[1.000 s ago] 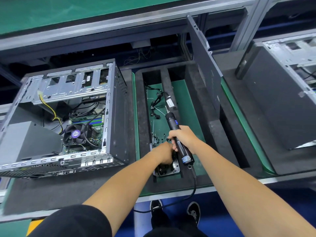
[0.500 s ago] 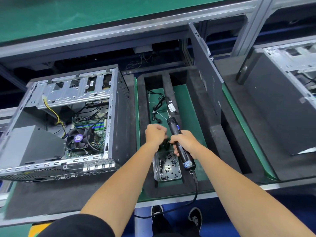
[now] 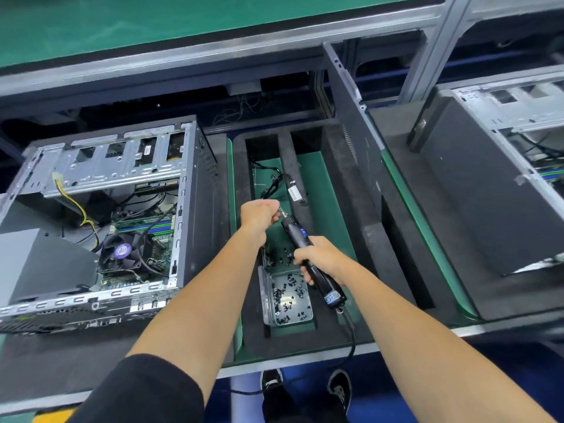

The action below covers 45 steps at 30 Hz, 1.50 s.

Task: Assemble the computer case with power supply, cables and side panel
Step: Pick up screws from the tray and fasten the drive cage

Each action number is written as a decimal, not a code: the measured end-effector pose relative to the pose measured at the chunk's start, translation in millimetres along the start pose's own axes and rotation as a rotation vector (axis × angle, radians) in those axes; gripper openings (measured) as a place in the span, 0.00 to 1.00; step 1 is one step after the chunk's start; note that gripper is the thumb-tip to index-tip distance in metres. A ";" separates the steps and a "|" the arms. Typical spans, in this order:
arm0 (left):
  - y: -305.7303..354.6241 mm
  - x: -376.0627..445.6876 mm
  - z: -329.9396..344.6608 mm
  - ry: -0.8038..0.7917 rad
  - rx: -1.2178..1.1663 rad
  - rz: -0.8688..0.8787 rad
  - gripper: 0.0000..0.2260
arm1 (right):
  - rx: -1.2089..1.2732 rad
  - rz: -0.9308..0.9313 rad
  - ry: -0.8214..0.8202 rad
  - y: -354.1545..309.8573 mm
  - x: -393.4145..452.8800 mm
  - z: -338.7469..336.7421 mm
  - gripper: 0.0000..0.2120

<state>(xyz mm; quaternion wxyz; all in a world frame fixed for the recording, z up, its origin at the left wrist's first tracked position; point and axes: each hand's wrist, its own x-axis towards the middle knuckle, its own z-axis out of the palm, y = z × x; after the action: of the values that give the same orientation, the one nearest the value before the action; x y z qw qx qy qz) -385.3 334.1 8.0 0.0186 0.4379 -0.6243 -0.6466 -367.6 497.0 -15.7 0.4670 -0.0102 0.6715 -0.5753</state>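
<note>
While the right hand (image 3: 317, 259) wraps its fingers around the barrel of a black electric screwdriver (image 3: 308, 254), the left hand (image 3: 259, 213) closes its fingertips at the tool's metal bit, pinching there; whether a screw sits between them is too small to tell. Angled up and to the left, the screwdriver carries a blue-and-white label near its butt, its lettering unreadable, and a black cord (image 3: 351, 334) trails off the bench edge.

At the left of the bench, the open computer case (image 3: 100, 215) lies on dark foam: a bare galvanized steel frame with punched drive bays, black perforated outer walls, a grey power supply (image 3: 39, 264) in its near-left corner, and yellow and black cables (image 3: 76, 206) looping over a green motherboard. A round fan with a purple hub sticker (image 3: 122, 250) sits beside the memory slots.

Leaning upright against the foam divider right of the hands is the dark grey side panel (image 3: 354, 141), smooth sheet metal with a vented strip. Below the hands, a clear plastic tray (image 3: 287, 296) holds loose black screws, with more scattered on the green mat (image 3: 323, 190) beyond it. A bundled black lead with a white tag (image 3: 294, 193) lies farther back. A second case (image 3: 488, 184), its dark flat side up, rests at the far right.
</note>
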 end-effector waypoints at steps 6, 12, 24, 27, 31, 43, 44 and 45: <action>0.3 6.5 -1.0 -0.061 -0.008 -0.002 0.09 | -0.008 0.001 -0.013 -0.2 0.5 -0.8 0.10; 4.5 14.7 5.9 -0.023 0.091 -0.013 0.06 | -0.013 0.001 -0.003 0.0 0.8 -0.8 0.10; 14.1 12.4 -10.9 -0.237 0.024 -0.151 0.05 | -0.020 0.027 -0.013 0.7 1.4 -1.4 0.11; 19.6 6.9 -11.0 -0.253 -0.011 -0.159 0.05 | -0.020 0.004 -0.020 -4.5 -3.3 0.6 0.11; 39.2 -6.1 -7.2 -0.250 -0.116 -0.045 0.05 | 0.022 -0.066 -0.044 -31.6 -12.4 5.4 0.11; 124.5 -48.0 -55.3 -0.076 -0.362 0.150 0.07 | 0.267 -0.339 -0.221 -142.4 -70.7 62.7 0.20; 127.7 -51.4 -63.6 -0.056 -0.357 0.159 0.07 | 0.305 -0.356 -0.260 -147.3 -73.9 69.5 0.19; 131.1 -54.5 -72.5 -0.022 -0.341 0.172 0.06 | 0.347 -0.370 -0.307 -151.7 -76.4 75.8 0.19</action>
<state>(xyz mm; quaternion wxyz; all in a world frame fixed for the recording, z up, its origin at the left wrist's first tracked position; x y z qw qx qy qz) -377.5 279.0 157.4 0.1409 0.3664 -0.5411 -0.7437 -355.5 430.0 157.4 0.4450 -0.1391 0.4715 -0.7486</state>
